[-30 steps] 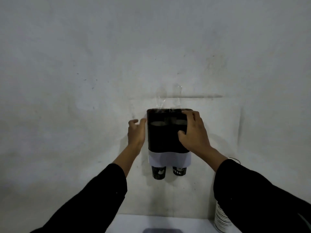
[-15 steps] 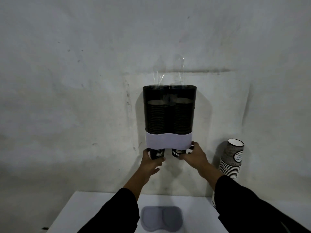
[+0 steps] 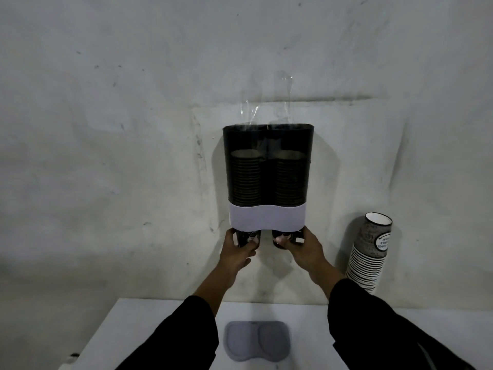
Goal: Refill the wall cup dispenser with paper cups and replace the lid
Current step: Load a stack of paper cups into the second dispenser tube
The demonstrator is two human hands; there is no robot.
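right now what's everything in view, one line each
dark translucent twin-tube wall cup dispenser: one, black with white band, on the wall, top open
stacked paper cups inside: two columns, dark, one per tube
bottom cups: two, black, poking out below the band
spare paper cup stack: one, speckled dark with white rims, leaning against the wall at right
grey double-lobed plastic lid: one, lying on the white table
left hand: gripping the left bottom cup
right hand: gripping the right bottom cup

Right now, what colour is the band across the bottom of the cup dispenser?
White, below the dark body of the dispenser; the band shows best in the head view.
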